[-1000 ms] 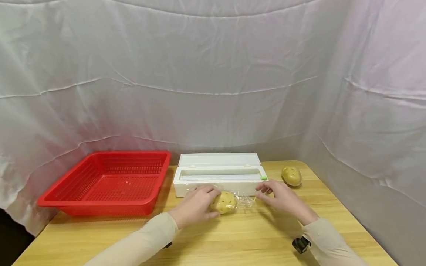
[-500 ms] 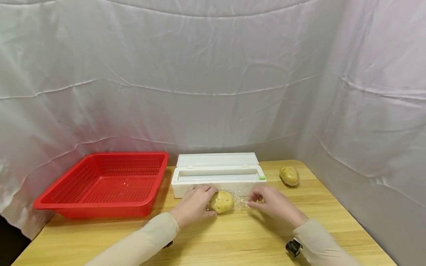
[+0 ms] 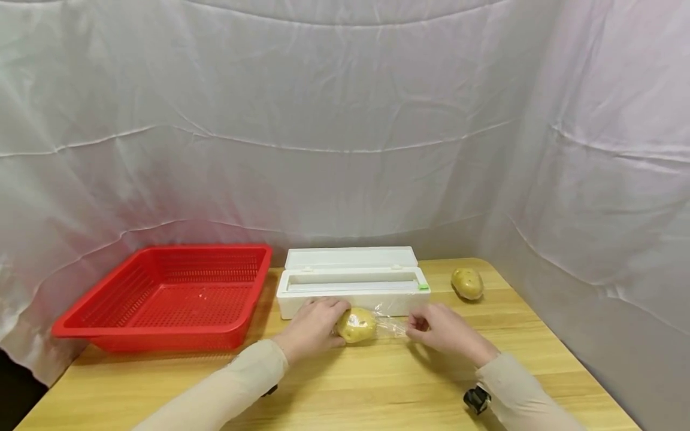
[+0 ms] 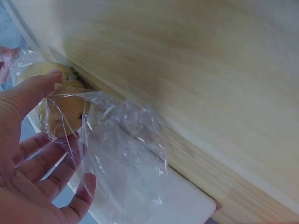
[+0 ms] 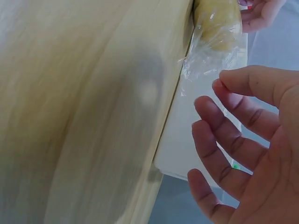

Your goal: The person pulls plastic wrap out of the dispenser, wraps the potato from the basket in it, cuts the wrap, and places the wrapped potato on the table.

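My left hand point(image 3: 314, 328) grips a yellow potato point(image 3: 357, 325) from its left side, thumb in front and fingers behind. Clear plastic wrap point(image 4: 126, 135) covers the potato and hangs loose past my left fingers in the left wrist view. On the right, a gathered end of the wrap point(image 5: 201, 65) stretches out from the potato. My right hand point(image 3: 444, 329) pinches that end between thumb and index fingertips, its other fingers loosely bent. Directly behind the potato stands a white cling-film box point(image 3: 353, 299), lid raised, with a green slider point(image 3: 423, 287) at its right end.
A red perforated basket point(image 3: 162, 330) sits on the left of the wooden table point(image 3: 345, 389). Another potato point(image 3: 467, 284) with a shiny surface lies to the right of the box. Pale cloth point(image 3: 345, 131) hangs behind the table and along its right side.
My right hand has come left to the wrap's free end and pinched it, and the film now stretches out towards it. My left hand stays on the potato.
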Demonstrator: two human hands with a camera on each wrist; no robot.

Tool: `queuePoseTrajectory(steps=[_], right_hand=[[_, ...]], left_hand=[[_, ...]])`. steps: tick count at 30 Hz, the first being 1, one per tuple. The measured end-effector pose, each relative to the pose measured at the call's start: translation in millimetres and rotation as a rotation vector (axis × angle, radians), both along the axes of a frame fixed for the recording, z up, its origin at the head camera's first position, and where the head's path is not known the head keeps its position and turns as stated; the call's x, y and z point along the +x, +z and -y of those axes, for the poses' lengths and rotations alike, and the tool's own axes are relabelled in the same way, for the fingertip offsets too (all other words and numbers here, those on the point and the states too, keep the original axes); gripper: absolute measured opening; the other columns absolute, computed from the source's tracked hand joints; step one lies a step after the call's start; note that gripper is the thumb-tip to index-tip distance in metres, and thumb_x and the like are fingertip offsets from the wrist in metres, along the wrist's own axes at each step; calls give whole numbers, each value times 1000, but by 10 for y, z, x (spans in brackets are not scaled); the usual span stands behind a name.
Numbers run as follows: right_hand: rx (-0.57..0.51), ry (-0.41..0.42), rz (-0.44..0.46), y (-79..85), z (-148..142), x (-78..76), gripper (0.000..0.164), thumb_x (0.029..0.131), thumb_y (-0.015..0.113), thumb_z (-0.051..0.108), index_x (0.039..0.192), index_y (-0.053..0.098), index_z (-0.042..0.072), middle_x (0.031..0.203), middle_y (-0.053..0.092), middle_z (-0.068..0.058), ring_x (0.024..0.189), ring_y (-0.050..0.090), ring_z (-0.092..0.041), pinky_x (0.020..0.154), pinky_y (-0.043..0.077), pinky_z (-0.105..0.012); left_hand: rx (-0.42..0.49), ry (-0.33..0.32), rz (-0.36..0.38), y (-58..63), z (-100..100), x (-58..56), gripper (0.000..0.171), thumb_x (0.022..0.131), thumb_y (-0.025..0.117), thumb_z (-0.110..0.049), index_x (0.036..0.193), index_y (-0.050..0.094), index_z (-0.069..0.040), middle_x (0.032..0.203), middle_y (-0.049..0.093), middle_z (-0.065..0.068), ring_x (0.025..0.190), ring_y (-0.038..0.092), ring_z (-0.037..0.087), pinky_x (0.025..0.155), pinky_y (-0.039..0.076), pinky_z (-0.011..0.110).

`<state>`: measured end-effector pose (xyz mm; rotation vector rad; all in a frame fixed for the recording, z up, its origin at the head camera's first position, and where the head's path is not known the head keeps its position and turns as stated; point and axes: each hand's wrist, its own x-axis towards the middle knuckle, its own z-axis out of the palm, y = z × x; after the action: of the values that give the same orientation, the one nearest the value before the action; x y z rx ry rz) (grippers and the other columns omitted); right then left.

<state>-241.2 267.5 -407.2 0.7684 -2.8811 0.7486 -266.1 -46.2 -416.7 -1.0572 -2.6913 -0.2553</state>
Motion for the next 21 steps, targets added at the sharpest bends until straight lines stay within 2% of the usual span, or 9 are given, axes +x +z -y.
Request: queuePoseTrajectory(steps=[8,13,21], right_hand=[[6,-15,90,-44,-95,19,20,95,76,19,80,62,20,69,51,11,64,45,-2,59,37,-22],[17,-18,103,-20,-138,17,20,96,76,20,82,62,19,69,50,11,64,44,-3,60,36,-22],[48,5,143,-54,-146,0,23,97,79,24,82,63,18,69,51,12,62,44,-1,60,37,-22]], left_hand=[[4,-71,-6,-35,53,-25,64,83,94,-33,136,63,-15,138,71,5,127,69,26,108,55,51],[8,-90,3,17,54,-21,65,84,94,-32,138,62,-16,140,71,4,131,67,26,113,53,51],[-1,-121,-47,7,74,-23,63,83,94,-33,135,64,-15,136,72,4,127,69,26,108,56,51]])
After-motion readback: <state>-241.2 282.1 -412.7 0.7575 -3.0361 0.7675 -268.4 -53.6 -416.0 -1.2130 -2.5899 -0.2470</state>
